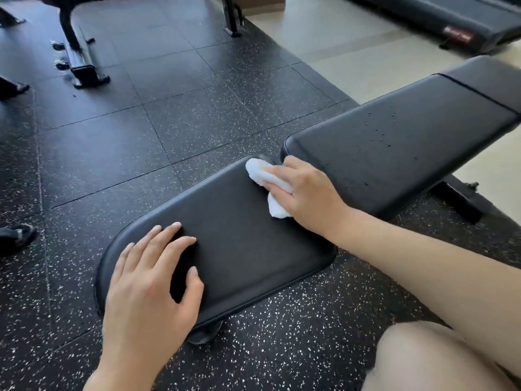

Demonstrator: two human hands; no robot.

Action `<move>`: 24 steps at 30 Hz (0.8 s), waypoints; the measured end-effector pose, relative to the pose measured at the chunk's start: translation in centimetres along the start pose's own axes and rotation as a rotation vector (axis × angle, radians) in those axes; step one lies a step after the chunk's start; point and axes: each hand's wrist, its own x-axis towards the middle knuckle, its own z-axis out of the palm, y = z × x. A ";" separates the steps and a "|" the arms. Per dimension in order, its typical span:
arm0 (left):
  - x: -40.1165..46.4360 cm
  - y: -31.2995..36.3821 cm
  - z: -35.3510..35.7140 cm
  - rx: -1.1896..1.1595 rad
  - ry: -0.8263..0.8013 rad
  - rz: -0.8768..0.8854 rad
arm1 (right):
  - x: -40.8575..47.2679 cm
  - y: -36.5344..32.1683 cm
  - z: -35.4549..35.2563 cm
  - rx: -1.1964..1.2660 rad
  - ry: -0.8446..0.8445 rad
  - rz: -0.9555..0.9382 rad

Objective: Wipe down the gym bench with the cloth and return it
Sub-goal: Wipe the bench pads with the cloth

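Cloth [269, 183], white and bunched, is lying at the 1 o'clock corner of the black seat pad surface [231, 235]. Left hand [149, 289] is resting flat at the pad's 8 o'clock end, fingers spread and relaxed. Right hand [307, 198] is gripping the cloth, pressing it onto the pad. Droplets are sitting on the back pad [400, 142] at 2 o'clock.
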 end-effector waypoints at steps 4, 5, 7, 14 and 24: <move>0.2 0.2 0.0 -0.006 0.016 0.011 | 8.4 -0.1 3.3 -0.049 -0.053 0.130; 0.2 0.2 0.0 -0.011 0.017 0.011 | 9.3 -0.2 3.7 -0.082 -0.075 0.136; 0.1 0.1 0.0 -0.019 0.017 0.005 | 9.1 -0.5 3.7 -0.106 -0.071 0.113; -0.1 -0.1 0.0 -0.060 0.020 0.003 | -5.5 -5.9 -0.5 -0.078 -0.117 -0.241; -0.1 -0.3 0.5 -0.105 0.154 0.002 | 6.9 -4.4 4.2 -0.165 -0.072 -0.039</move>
